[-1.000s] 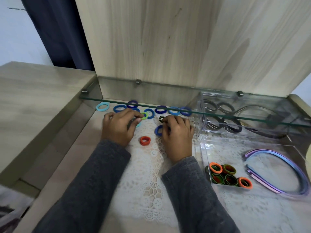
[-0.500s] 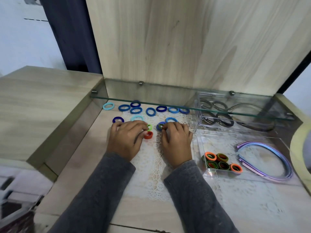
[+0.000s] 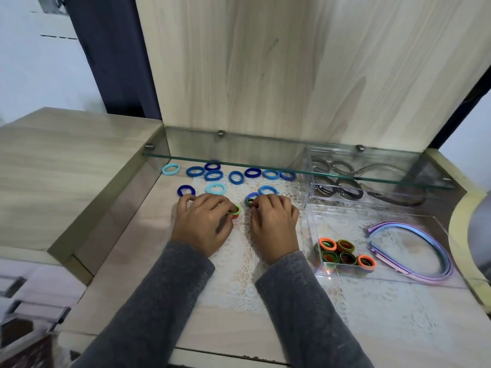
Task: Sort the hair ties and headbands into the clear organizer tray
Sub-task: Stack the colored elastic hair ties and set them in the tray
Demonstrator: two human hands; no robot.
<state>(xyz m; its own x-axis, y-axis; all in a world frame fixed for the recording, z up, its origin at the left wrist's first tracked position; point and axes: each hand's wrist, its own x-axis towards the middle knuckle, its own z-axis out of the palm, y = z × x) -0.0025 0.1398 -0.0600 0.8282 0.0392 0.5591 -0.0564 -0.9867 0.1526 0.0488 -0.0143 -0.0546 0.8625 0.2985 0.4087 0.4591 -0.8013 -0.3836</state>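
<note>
The left hand (image 3: 204,225) lies knuckles-up on the lace mat (image 3: 247,274), its curled fingers pinching a green and orange hair tie pair (image 3: 235,210) that sticks out just past the fingertips on the side facing the other hand. The right hand (image 3: 275,224), just beside it, curls its fingertips onto a dark green hair tie (image 3: 249,202) at the near edge of the loose blue hair ties (image 3: 214,175). To the right of both hands, the clear organizer tray (image 3: 345,224) holds orange and green ties (image 3: 345,254) and purple headbands (image 3: 398,224), apart from either grip.
</note>
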